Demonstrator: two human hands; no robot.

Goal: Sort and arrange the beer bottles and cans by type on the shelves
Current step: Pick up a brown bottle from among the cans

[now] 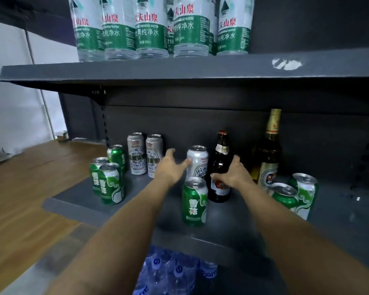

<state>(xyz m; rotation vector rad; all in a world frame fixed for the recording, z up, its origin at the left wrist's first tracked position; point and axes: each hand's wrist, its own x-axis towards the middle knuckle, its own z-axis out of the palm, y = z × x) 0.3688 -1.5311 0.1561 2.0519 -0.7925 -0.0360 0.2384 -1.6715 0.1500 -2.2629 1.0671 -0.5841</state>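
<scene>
Both hands reach into the middle shelf among mixed beer cans and bottles.

The left hand (172,165) is spread, fingertips touching the white can (197,161); the right hand (234,174) curls round the dark brown bottle (221,167), which stands upright on the shelf (77,201). Close in front stands a green can (194,202) (just below both wrists). Drawing either item out could, I judge, knock that can over, or the tall gold-foil bottle (270,150) beside the right hand.
</scene>
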